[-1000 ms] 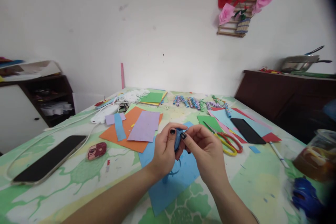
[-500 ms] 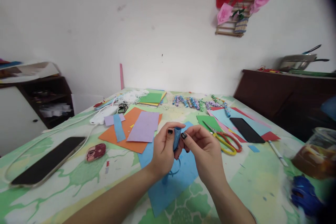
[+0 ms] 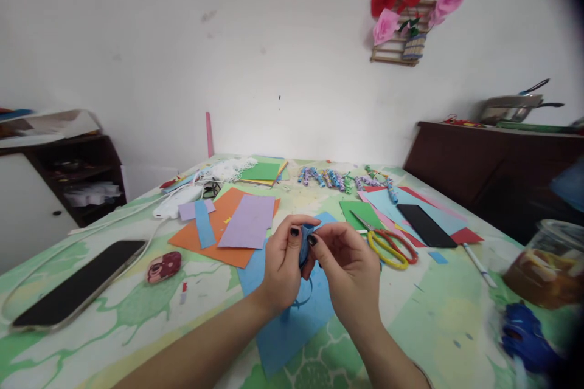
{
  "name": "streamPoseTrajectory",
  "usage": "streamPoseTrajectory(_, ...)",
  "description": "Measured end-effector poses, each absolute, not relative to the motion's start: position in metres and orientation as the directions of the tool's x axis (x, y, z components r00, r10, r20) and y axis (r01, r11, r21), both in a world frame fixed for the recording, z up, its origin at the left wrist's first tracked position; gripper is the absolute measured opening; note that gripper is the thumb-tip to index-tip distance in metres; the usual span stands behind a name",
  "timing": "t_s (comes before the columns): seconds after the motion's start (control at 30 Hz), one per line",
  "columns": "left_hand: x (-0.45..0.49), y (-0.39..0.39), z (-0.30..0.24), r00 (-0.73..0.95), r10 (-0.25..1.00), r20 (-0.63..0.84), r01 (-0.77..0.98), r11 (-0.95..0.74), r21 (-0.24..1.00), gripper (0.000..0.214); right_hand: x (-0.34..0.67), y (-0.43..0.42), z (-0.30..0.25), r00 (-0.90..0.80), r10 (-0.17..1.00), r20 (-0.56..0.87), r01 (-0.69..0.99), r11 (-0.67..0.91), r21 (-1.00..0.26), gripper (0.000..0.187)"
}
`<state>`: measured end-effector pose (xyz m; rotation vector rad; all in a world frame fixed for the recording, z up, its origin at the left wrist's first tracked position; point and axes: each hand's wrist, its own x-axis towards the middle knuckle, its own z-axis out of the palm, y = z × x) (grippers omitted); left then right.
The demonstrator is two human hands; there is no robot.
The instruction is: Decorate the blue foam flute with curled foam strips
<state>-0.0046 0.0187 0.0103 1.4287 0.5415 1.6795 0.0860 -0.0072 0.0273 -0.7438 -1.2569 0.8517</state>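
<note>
My left hand is wrapped round a small rolled tube of blue paper, held upright with its top end between thumb and fingers. Against the tube's upper rim, the thumb and finger of my right hand are pinched together. The rim looks bent inward there. Below both hands lies a blue paper sheet, and a thin curled blue paper strip shows just under the tube. My fingers hide the tube's lower part.
Right of my hands lie scissors, a black phone and a white pen. A cup of brown liquid stands far right. Orange and purple paper and another phone are left. Several decorated paper rolls lie behind.
My right thumb and finger have moved left onto the tube's top edge. The rim, rounder and more open before, now looks pressed in. The whole view has shifted slightly.
</note>
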Motion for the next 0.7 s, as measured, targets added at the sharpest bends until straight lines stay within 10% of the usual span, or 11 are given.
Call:
streamPoseTrajectory(0.3,-0.007,0.026,0.007,0.097,0.814,0.573,-0.486,-0.464,0.741,0.031,0.1,0.002,0.019,0.213,0.872,0.441,-0.072,0.464,-0.883,0.011)
streamPoseTrajectory(0.5,-0.009,0.031,0.01,0.012,0.852,0.524,-0.437,-0.467,0.769,0.023,0.098,0.008,0.008,-0.162,0.971,0.177,-0.319,0.118,-0.94,0.03)
streamPoseTrajectory(0.7,-0.008,0.037,0.011,-0.04,0.848,0.528,-0.357,-0.506,0.785,0.021,0.09,0.007,0.002,-0.161,0.982,0.095,-0.351,0.033,-0.936,0.039)
